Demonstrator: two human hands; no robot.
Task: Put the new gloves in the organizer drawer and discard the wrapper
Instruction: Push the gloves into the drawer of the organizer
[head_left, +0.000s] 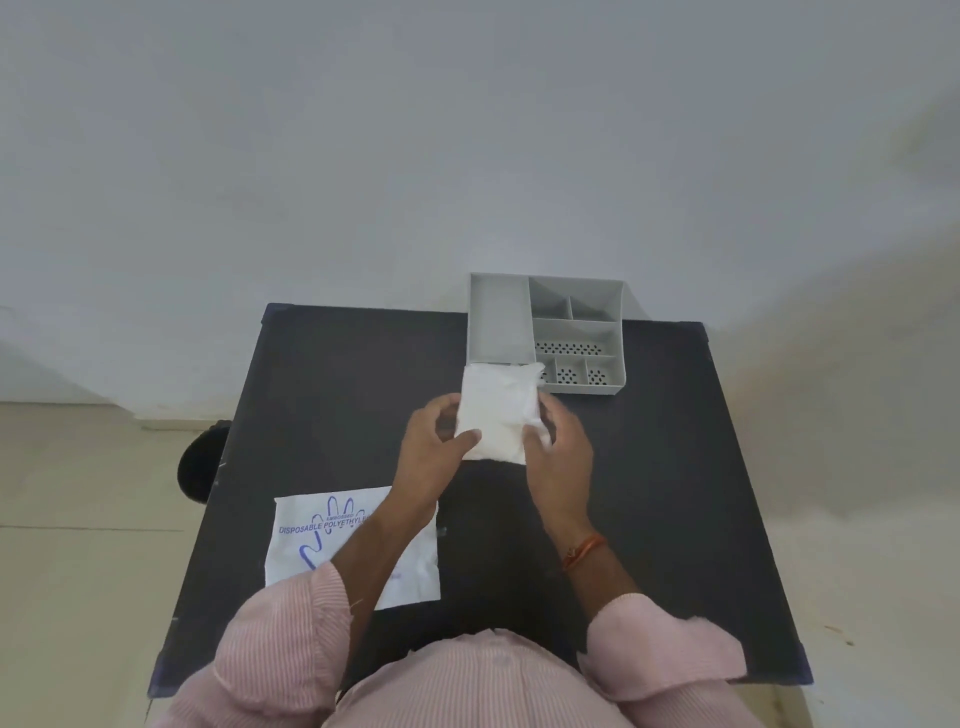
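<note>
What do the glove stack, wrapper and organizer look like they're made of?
Glove stack: thin whitish plastic film, soft and crinkled. Wrapper: white plastic film, probably; its print reads "disposable polyethyl…". Organizer: rigid matte grey plastic, apparently, with perforated floors.

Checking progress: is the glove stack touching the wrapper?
Apart. The head view shows bare table between the glove stack and the wrapper.

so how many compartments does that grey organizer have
6 visible in the organizer: one long at left, two small at back right, one wide in the middle, two small in front; a third front one may hide behind the gloves.
</note>
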